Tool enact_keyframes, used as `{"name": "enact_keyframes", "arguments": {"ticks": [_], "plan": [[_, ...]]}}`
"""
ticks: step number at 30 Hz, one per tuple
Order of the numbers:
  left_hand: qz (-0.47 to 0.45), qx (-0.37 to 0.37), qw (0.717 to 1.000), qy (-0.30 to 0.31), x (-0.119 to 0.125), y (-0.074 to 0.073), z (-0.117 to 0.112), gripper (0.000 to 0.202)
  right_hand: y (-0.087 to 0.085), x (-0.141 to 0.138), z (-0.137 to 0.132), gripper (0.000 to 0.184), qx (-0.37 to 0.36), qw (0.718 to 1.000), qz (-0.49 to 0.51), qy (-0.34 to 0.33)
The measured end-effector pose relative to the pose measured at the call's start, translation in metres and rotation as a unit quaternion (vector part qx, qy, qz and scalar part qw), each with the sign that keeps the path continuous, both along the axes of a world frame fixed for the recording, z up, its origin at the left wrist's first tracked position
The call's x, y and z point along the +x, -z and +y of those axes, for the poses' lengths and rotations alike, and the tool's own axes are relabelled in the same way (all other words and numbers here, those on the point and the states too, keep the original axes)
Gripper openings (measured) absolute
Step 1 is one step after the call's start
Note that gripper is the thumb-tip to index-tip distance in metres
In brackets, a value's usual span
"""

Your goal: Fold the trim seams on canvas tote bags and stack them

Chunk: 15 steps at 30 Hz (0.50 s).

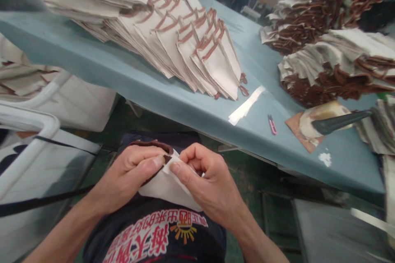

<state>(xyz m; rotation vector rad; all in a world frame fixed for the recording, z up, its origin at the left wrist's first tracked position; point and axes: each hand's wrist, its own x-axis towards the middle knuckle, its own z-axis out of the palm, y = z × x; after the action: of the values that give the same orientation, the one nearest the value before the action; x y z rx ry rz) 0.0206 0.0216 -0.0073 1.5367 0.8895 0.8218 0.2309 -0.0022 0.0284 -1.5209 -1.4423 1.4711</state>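
Note:
Between my hands, above my lap, is a white cloth pouch with a dark brown trim along its upper edge. My left hand is closed on the trimmed edge, thumb on top. My right hand pinches the white cloth beside it, thumb against the curled fingers. The two thumbs almost meet at a small brown bit of trim. Part of the pouch is hidden behind my right hand and fingers.
Ahead stands a blue-green table with stacked cream pouches. On it lie white strips, pink thread snips and an iron on a brown pad. More brown-trimmed piles are at the right. A white bin stands left.

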Motion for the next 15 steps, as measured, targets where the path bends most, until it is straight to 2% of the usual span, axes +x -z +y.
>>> {"name": "enact_keyframes", "arguments": {"ticks": [8, 15], "plan": [[0.009, 0.007, 1.0, -0.014, 0.001, -0.004, 0.001, 0.046, 0.0, -0.004, -0.002, 0.025, 0.017, 0.999, -0.034, 0.005], [-0.004, 0.014, 1.0, -0.021, 0.0, 0.002, 0.001, 0.047, 0.006, -0.013, -0.003, 0.028, -0.017, 0.999, -0.021, 0.026]]}}
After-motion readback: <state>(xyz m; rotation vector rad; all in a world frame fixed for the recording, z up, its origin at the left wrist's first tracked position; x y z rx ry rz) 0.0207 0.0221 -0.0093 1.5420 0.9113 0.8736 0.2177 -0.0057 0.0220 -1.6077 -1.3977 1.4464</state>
